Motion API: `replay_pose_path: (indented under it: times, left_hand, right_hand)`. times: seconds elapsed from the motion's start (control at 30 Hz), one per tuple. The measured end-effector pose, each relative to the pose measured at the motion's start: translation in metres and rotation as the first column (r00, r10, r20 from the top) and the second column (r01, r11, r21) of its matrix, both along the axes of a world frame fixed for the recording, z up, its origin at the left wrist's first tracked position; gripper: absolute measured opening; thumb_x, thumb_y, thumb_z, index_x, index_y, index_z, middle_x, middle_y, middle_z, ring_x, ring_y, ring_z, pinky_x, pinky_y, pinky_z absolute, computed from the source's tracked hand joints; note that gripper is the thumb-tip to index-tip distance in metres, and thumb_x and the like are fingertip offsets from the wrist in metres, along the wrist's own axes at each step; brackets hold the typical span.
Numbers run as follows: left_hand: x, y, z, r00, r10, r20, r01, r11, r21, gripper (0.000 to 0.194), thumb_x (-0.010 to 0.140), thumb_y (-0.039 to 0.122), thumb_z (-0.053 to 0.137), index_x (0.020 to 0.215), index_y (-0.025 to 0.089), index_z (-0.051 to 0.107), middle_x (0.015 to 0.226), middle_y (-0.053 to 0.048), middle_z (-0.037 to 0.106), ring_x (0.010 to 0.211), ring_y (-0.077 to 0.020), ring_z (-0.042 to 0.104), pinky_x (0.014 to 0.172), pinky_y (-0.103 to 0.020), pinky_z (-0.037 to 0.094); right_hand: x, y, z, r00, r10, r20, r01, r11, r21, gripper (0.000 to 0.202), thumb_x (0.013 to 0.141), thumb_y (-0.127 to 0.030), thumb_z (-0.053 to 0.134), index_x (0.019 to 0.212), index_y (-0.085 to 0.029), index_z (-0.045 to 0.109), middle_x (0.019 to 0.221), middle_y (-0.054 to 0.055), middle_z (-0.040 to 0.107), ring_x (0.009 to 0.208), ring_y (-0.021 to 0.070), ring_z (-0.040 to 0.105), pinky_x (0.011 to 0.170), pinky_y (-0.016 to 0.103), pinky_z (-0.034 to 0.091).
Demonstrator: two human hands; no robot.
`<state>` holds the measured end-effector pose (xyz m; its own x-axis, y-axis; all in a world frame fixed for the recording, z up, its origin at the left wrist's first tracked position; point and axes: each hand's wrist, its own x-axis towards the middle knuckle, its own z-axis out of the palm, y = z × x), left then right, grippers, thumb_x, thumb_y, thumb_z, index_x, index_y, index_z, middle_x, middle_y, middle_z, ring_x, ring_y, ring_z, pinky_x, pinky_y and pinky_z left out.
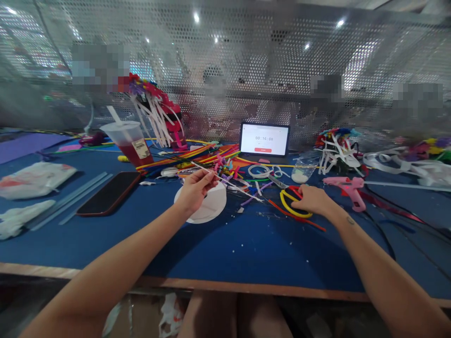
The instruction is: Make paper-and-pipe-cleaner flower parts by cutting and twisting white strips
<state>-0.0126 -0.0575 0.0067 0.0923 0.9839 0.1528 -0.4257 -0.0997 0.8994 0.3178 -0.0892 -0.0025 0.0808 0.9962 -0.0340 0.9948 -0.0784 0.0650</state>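
Observation:
My left hand (pixel 198 188) pinches a thin white pipe cleaner (pixel 243 191), which slants down to the right across the pile. Below that hand lies a round white disc (pixel 207 209), partly hidden by it. My right hand (pixel 312 201) is closed on the handle of a pair of scissors (pixel 287 199) with yellow and red grips. Their blades point away to the upper left, near the table surface. Beside the grips lies a red-orange pipe cleaner (pixel 299 217). Colourful pipe cleaners (pixel 225 162) are heaped beyond both hands.
A pink glue gun (pixel 347 188) with a black cord lies at the right. To the left are a dark phone (pixel 109 193), a cup of red drink (pixel 127 143) and plastic bags (pixel 35 180). A tablet showing a timer (pixel 265 140) stands against the perforated metal screen (pixel 246 61).

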Motion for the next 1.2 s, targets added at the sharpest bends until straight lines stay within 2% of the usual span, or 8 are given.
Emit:
replay_pose_path:
  times: [0.2,0.3,0.4,0.47,0.63,0.73,0.97,1.2]
  left_hand:
    - [-0.001,0.001,-0.001,0.999,-0.035,0.029,0.035,0.999,-0.006,0.024,0.056,0.028,0.078,0.064,0.012,0.061,0.062,-0.001,0.061,0.055,-0.0064,0.055,0.055,-0.018,0.045]
    - [-0.002,0.003,-0.003,0.998,-0.061,0.034,0.062,0.998,-0.027,0.024,0.057,0.027,0.078,0.064,0.012,0.061,0.061,-0.001,0.061,0.055,-0.0063,0.055,0.055,-0.017,0.045]
    - [-0.002,0.004,-0.004,0.995,-0.09,0.053,0.092,0.995,-0.049,0.023,0.057,0.026,0.078,0.065,0.012,0.061,0.061,-0.001,0.06,0.054,-0.0062,0.055,0.054,-0.016,0.045]
    - [-0.003,0.004,-0.005,0.991,-0.11,0.072,0.115,0.991,-0.066,0.022,0.059,0.024,0.076,0.065,0.011,0.06,0.06,-0.001,0.06,0.053,-0.0057,0.054,0.053,-0.015,0.045]
    - [-0.001,0.002,-0.004,0.976,-0.165,0.144,0.183,0.975,-0.123,0.013,0.065,0.016,0.07,0.065,0.01,0.058,0.057,0.0,0.057,0.048,-0.0033,0.05,0.05,-0.014,0.043]
    - [0.001,-0.001,-0.002,0.965,-0.192,0.181,0.216,0.969,-0.124,0.011,0.068,0.013,0.067,0.064,0.01,0.057,0.057,0.0,0.055,0.048,-0.0031,0.048,0.05,-0.015,0.043]
    - [0.003,-0.008,0.002,0.943,-0.284,0.17,0.303,0.948,-0.096,0.011,0.071,0.013,0.064,0.064,0.01,0.055,0.057,0.001,0.05,0.049,-0.0035,0.044,0.05,-0.015,0.04]
    - [0.005,-0.012,0.004,0.924,-0.325,0.2,0.346,0.935,-0.079,0.013,0.074,0.01,0.059,0.062,0.011,0.053,0.057,0.001,0.048,0.048,-0.0041,0.042,0.049,-0.017,0.037]
  right_hand:
    - [0.004,-0.013,0.02,0.995,-0.08,0.054,0.07,0.984,0.161,0.039,0.068,-0.054,0.049,0.083,-0.019,0.054,0.08,0.012,0.065,0.076,0.0298,0.06,0.057,0.034,0.038]
    - [0.008,-0.015,0.025,0.988,0.001,-0.154,0.03,0.979,0.204,0.034,0.069,-0.052,0.047,0.078,-0.02,0.052,0.074,0.009,0.063,0.071,0.0259,0.059,0.059,0.034,0.04]
    - [0.009,-0.018,0.03,0.827,0.164,-0.538,-0.097,0.984,0.15,0.037,0.072,-0.056,0.042,0.076,-0.02,0.051,0.076,0.007,0.062,0.072,0.0222,0.059,0.062,0.033,0.044]
    - [0.006,-0.021,0.032,0.716,0.248,-0.653,-0.197,0.969,0.152,0.038,0.073,-0.057,0.043,0.08,-0.02,0.051,0.082,0.008,0.063,0.075,0.0219,0.059,0.064,0.034,0.046]
    - [-0.003,-0.023,0.026,0.62,0.471,-0.627,-0.397,0.878,0.267,0.048,0.072,-0.053,0.048,0.108,-0.022,0.045,0.111,0.01,0.058,0.104,0.0271,0.054,0.08,0.039,0.047]
    - [-0.006,-0.023,0.021,0.591,0.536,-0.603,-0.503,0.829,0.244,0.065,0.066,-0.055,0.055,0.119,-0.022,0.039,0.123,0.012,0.05,0.116,0.0304,0.045,0.09,0.042,0.042]
    - [-0.026,-0.035,0.018,0.631,0.619,-0.468,-0.607,0.77,0.198,0.095,0.045,-0.054,0.074,0.124,-0.017,0.037,0.122,0.015,0.045,0.115,0.0334,0.043,0.096,0.045,0.037]
    - [-0.049,-0.043,0.014,0.577,0.715,-0.395,-0.679,0.689,0.255,0.094,0.045,-0.058,0.073,0.12,-0.013,0.037,0.119,0.017,0.044,0.111,0.0314,0.044,0.092,0.043,0.04]
